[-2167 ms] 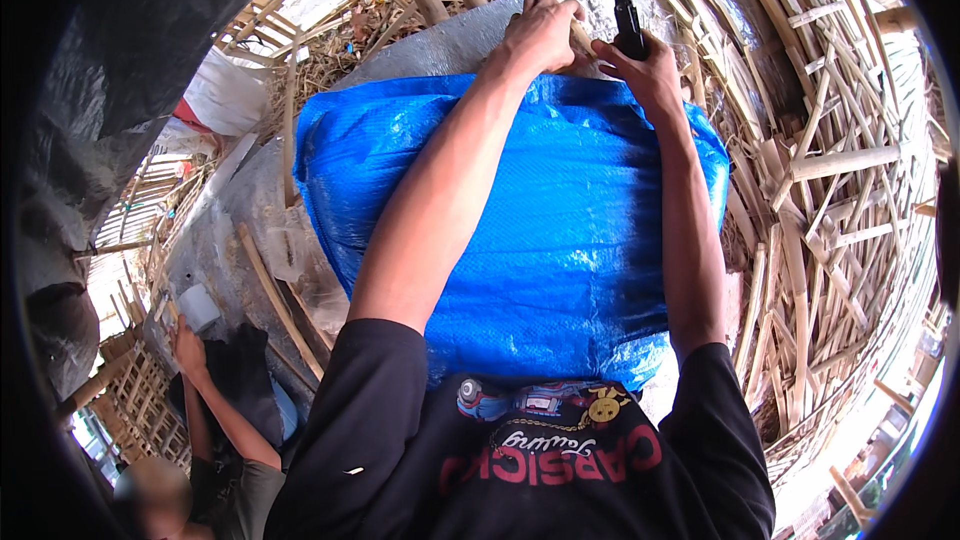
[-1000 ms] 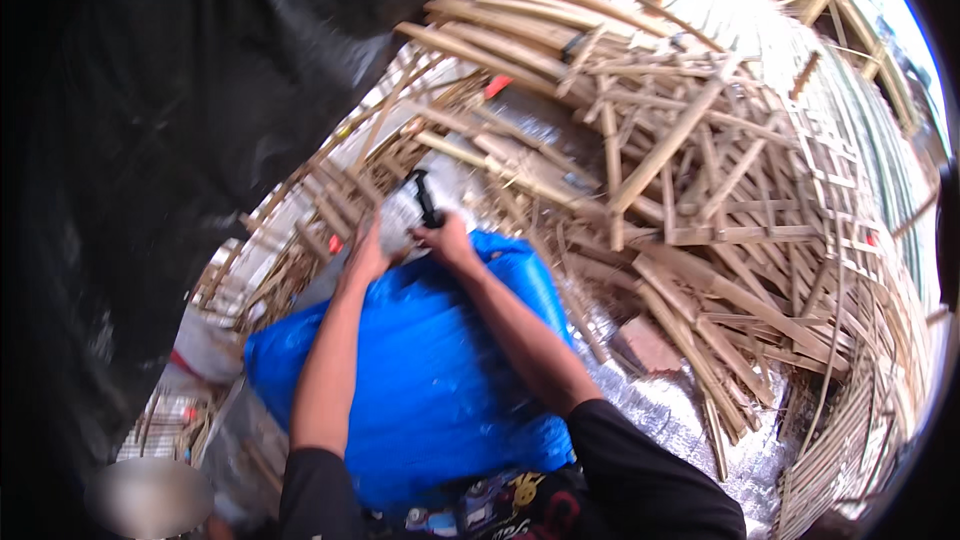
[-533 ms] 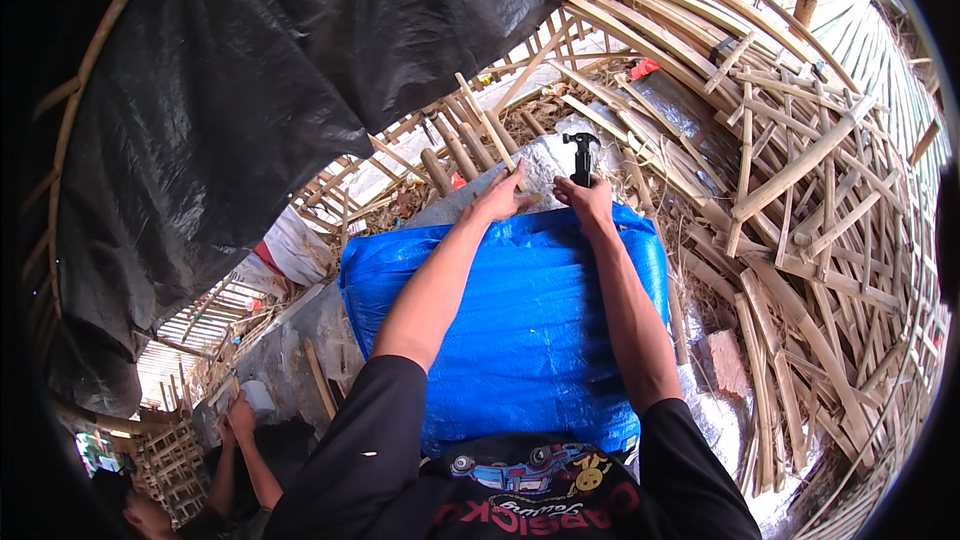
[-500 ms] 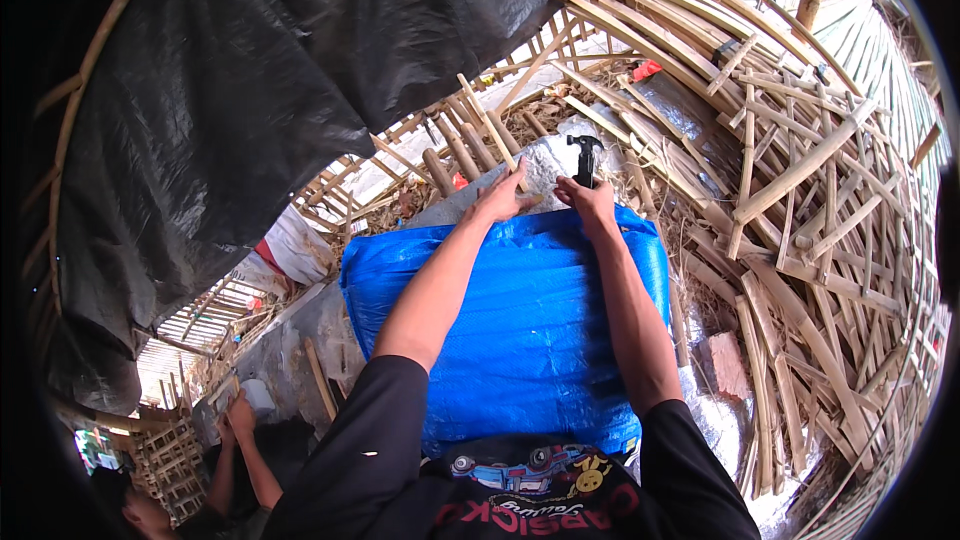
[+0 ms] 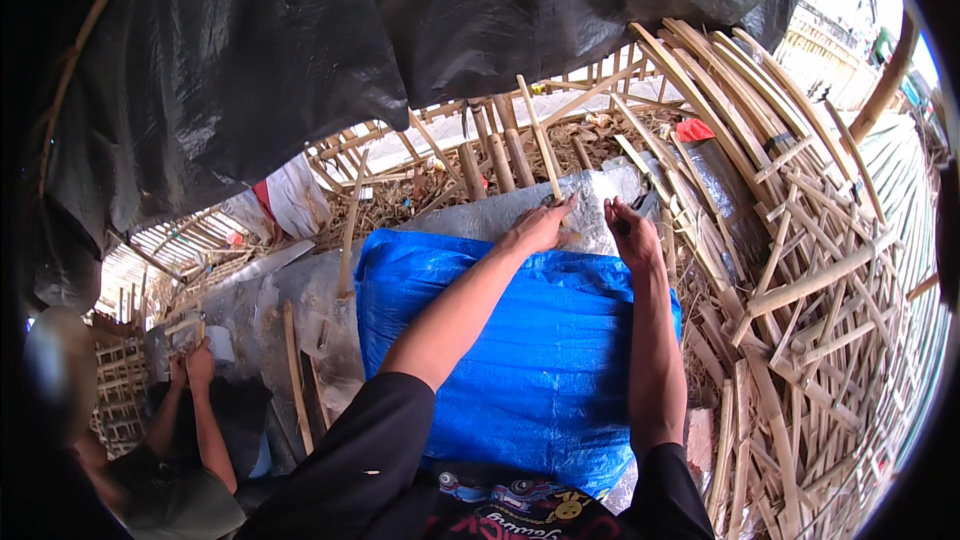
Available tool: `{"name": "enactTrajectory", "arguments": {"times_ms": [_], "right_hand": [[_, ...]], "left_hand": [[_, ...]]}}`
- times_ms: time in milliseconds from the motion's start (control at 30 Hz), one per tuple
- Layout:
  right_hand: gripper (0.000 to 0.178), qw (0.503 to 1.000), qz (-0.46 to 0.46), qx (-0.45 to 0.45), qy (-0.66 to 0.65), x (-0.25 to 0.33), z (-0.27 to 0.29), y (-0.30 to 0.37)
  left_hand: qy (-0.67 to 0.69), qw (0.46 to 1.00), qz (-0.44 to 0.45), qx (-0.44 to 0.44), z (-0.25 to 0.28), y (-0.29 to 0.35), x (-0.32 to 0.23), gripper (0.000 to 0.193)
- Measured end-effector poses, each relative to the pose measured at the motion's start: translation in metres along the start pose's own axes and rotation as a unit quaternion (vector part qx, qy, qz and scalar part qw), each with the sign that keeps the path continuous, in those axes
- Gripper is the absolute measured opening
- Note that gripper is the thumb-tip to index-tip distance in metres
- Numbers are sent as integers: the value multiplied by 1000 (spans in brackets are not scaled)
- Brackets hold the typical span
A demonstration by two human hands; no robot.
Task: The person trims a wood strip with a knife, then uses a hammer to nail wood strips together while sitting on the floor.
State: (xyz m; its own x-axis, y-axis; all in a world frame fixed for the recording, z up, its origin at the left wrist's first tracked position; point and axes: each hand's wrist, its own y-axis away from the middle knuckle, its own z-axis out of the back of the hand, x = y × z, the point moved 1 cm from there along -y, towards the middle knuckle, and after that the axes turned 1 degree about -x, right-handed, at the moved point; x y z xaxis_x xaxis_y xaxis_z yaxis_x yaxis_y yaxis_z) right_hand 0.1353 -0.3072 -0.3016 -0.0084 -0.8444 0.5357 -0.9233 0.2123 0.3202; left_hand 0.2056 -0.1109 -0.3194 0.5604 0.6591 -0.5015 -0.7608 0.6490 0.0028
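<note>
My left hand (image 5: 538,228) is closed around the lower end of a thin bamboo strip (image 5: 540,135), which slants up and away over the grey ledge. Just right of it, my right hand (image 5: 635,232) is raised with its fingertips pinched together; whatever they hold is too small to make out. A dark shape (image 5: 650,204) shows right beside those fingers, perhaps part of the hammer, mostly hidden. Below both forearms lies a bulky blue plastic sack (image 5: 500,360). Between my hands, the pale rough surface of the ledge (image 5: 592,202) shows.
Split bamboo strips (image 5: 800,290) lie heaped on the right. Black sheeting (image 5: 250,70) hangs overhead and to the left. Thick bamboo poles (image 5: 497,162) stick out beyond the ledge. At lower left, a co-worker's hands (image 5: 192,365) are together at a small piece of bamboo.
The hammer, upright in my right hand before, no longer shows clearly. My right hand has turned and its fingertips have come together. The view has shifted, and my left hand stays on the strip.
</note>
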Motion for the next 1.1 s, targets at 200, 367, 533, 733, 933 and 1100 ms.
{"name": "enactTrajectory", "arguments": {"times_ms": [200, 367, 533, 733, 933, 1100], "right_hand": [[27, 963, 30, 19, 267, -8, -51, -70], [36, 877, -2, -43, 478, -26, -66, -131], [37, 859, 114, 14, 499, -34, -50, -190], [17, 788, 55, -25, 613, -53, -68, -195], [17, 885, 3, 12, 465, -59, -55, -198], [22, 875, 55, -13, 481, -56, -43, -198]], "left_hand": [[-6, 1000, 9, -5, 8, 2, -16, 82], [16, 998, 53, -6, 20, 11, -24, 85], [23, 995, 9, -98, -8, -2, -17, 75], [-122, 990, -9, -68, -29, -6, -9, 69], [-26, 997, 17, -69, -16, -4, -17, 58], [15, 988, 14, -150, -10, -2, -25, 33]]}}
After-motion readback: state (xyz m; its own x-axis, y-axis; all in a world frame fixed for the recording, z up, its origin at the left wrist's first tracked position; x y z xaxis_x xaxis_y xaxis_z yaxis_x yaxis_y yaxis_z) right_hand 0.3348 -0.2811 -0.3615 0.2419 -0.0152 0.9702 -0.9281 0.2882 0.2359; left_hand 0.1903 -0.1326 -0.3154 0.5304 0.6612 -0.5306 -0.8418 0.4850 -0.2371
